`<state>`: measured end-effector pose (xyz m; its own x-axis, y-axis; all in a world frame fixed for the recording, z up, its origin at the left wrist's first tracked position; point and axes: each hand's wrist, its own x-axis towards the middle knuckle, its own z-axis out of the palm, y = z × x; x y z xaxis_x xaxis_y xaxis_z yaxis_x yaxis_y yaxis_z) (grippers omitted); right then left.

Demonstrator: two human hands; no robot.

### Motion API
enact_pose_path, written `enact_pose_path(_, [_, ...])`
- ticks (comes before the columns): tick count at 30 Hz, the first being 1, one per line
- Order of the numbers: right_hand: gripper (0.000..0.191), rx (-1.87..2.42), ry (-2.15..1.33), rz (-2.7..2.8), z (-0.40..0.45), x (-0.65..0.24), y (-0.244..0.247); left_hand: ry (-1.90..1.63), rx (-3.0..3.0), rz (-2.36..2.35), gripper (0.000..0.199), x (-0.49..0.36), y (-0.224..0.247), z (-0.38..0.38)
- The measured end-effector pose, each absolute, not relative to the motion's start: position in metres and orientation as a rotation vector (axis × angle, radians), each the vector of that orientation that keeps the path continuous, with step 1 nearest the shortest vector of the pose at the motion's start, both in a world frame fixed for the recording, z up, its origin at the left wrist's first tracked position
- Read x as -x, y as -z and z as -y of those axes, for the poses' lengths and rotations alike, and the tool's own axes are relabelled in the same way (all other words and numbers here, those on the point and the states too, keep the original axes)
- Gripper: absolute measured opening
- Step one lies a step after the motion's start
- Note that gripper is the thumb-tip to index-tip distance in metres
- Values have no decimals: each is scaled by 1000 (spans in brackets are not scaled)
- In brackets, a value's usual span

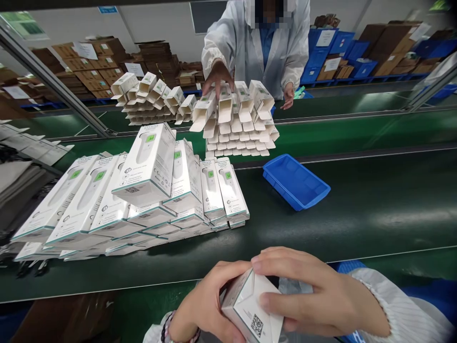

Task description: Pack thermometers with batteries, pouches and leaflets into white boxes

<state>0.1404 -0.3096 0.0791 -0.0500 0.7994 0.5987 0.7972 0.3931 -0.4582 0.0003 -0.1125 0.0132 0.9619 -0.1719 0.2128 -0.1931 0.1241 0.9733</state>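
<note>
At the bottom of the frame, the left hand (pixel 203 309) and right hand (pixel 314 297) clamp a white thermometer carton (pixel 250 305) between fingers and thumbs, with a big pile of stacked cartons (pixel 150 162) on the green bench (pixel 357 224) beside a blue tray (pixel 296 181).

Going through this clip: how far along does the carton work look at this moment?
Done: closed thermometer boxes lie stacked on the green belt. In hand: the left hand and right hand hold one box. Left: open-flapped cartons stand piled beyond, touched by a co-worker's hand.
</note>
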Motion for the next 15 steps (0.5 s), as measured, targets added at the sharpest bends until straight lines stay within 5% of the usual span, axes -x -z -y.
enact_pose_path(4, [37, 1444, -259, 1541, 319, -132, -68, -103, -1519, 209, 79, 1, -14, 115])
enact_pose_path(10, [81, 1683, -529, 1278, 317, -115, -62, -124, -1849, 4, 81, 14, -10, 119])
enact_pose_path(15, [63, 1637, -482, 1221, 305, -113, -69, -55, -1941, -24, 78, 14, -19, 126])
